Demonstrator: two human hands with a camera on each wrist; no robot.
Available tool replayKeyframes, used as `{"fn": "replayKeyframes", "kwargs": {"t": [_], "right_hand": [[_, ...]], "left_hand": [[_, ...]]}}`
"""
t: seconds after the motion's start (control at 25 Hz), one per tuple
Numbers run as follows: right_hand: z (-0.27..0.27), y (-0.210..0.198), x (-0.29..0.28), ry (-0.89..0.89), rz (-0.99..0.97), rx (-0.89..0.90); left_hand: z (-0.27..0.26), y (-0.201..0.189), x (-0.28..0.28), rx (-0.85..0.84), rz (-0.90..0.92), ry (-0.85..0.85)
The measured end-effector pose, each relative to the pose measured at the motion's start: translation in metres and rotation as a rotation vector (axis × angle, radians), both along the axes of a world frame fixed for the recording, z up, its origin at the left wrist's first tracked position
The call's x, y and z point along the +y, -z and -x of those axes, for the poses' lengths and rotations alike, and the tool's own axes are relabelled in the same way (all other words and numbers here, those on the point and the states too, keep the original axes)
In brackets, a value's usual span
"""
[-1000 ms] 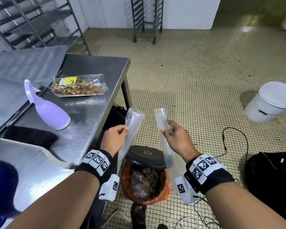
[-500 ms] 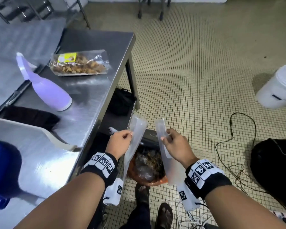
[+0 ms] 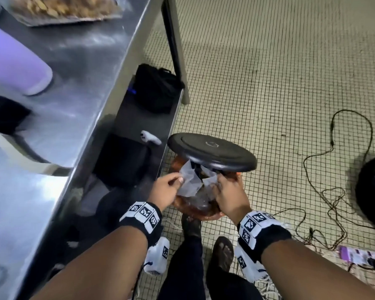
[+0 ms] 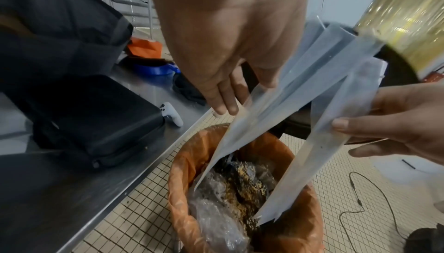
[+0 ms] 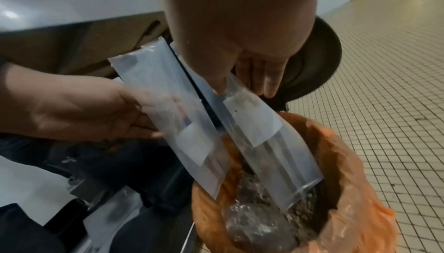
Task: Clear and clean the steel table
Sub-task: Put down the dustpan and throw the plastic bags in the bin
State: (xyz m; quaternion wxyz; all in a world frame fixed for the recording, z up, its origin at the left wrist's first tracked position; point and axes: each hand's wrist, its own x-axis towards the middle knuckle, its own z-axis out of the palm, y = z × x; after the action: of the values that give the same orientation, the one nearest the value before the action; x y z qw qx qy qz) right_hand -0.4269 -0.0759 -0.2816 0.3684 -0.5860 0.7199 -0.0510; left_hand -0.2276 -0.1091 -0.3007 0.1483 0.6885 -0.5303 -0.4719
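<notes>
Steel table (image 3: 59, 118) stands at the left, bearing a purple spray bottle (image 3: 15, 61) and a snack packet (image 3: 63, 7). Beside its edge, a bin with an orange liner (image 4: 192, 162) stands on the tiled floor, its black lid (image 3: 212, 154) raised. Left hand (image 3: 165, 191) pinches one clear empty bag (image 5: 173, 116); right hand (image 3: 230, 193) pinches a second clear bag (image 5: 264, 143). Both bags hang with their lower ends inside the bin.

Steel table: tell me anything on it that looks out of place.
The purple spray bottle lies on its side on the table instead of standing. A sealed snack bag also sits uncleared at the far end.
</notes>
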Motion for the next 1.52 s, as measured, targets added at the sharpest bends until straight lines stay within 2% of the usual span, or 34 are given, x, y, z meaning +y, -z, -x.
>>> {"fn": "replayKeyframes", "kwargs": {"t": [0.2,0.32,0.4,0.52,0.68,0.84,1.04,1.28,1.52], "right_hand": [[0.005,0.071,-0.008,0.027,-0.113,0.042],[0.009,0.08,-0.007,0.026,-0.188,0.055],[0.012,0.071,-0.006,0.024,-0.213,0.054],[0.015,0.032,-0.008,0.037,-0.238,0.02],[0.02,-0.028,-0.017,-0.004,-0.199,0.025],[0.031,-0.106,-0.03,-0.024,-0.083,0.05],[0.033,-0.174,-0.045,-0.117,0.095,0.016],[-0.006,-0.253,-0.052,-0.223,0.278,-0.08],[-0.087,-0.322,-0.037,-0.454,0.398,-0.168]], "left_hand": [[0.012,0.077,-0.008,0.037,-0.084,0.01],[0.018,0.092,-0.008,-0.006,-0.165,-0.028],[0.021,0.082,-0.008,-0.042,-0.218,-0.015],[0.017,0.045,-0.017,-0.118,-0.244,0.025],[0.015,-0.012,-0.035,-0.128,-0.169,0.08],[0.019,-0.096,-0.05,-0.121,-0.085,0.115],[0.018,-0.18,-0.046,-0.087,0.045,0.088],[-0.011,-0.266,-0.015,-0.068,0.222,-0.048],[-0.093,-0.331,0.047,-0.005,0.34,-0.306]]}}
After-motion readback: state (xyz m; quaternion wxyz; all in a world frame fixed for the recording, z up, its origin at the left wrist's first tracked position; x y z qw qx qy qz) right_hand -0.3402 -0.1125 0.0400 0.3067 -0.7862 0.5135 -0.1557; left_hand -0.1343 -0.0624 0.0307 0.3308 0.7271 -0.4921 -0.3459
